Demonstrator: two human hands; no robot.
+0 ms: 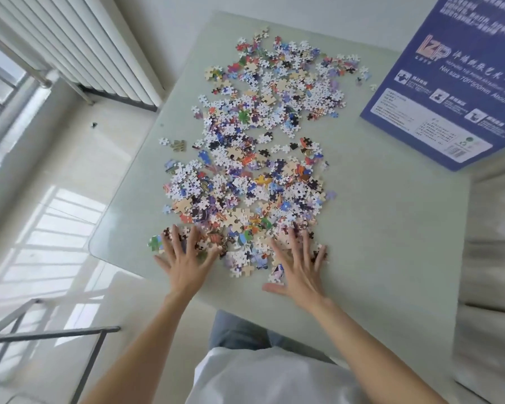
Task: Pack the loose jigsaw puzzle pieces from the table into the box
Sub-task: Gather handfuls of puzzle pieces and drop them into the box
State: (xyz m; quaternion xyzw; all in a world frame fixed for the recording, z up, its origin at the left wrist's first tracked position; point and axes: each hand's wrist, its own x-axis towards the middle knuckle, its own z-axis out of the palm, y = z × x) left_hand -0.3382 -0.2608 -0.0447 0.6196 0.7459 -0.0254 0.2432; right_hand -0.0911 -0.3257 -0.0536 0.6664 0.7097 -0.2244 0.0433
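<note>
Several loose jigsaw pieces point(254, 158), many white side up, lie spread in a long heap down the middle of the pale green table point(385, 228). The blue puzzle box point(455, 83) lies flat at the table's far right, printed side up. My left hand point(184, 258) rests with fingers spread and straight on the near left edge of the heap. My right hand point(299, 263) lies the same way on the near right edge, thumb out on bare table. Neither hand holds a piece.
The table's rounded near-left corner point(99, 243) is close to my left hand. A white radiator point(79, 51) stands beyond the table at the left. A dark metal frame point(50, 333) sits on the floor at lower left. A light sofa point(493, 258) borders the right side.
</note>
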